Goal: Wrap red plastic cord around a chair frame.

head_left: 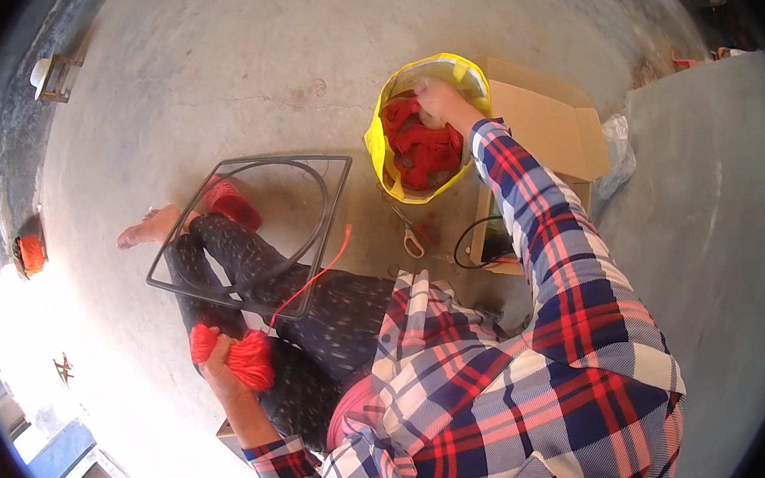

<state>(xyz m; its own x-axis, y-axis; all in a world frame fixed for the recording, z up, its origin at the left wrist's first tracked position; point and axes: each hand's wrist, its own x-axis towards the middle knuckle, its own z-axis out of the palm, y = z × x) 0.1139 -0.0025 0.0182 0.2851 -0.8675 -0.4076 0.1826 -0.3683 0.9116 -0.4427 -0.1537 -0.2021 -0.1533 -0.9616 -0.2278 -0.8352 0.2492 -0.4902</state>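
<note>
My left hand [219, 358] is closed around a bundle of bright red yarn [250, 363] above my lap. From the bundle a loose strand [332, 265] runs up across my thigh and past the edge of a dark frame. Farther off to the right, my right hand [436, 102] reaches inside the rim of a yellow-edged bag [376, 154]. Dark red soft material [429, 148], either cloth or yarn, lies in the bag just below that hand. The right fingers are mostly hidden, so whether they grip anything is unclear.
A dark rectangular frame with an inner hoop [343, 193] rests over my legs. Scissors [412, 242] lie on the floor near the bag. An open cardboard box [546, 123] stands right of it, with clear plastic [614, 153] alongside. A red round object [234, 206] sits by my foot.
</note>
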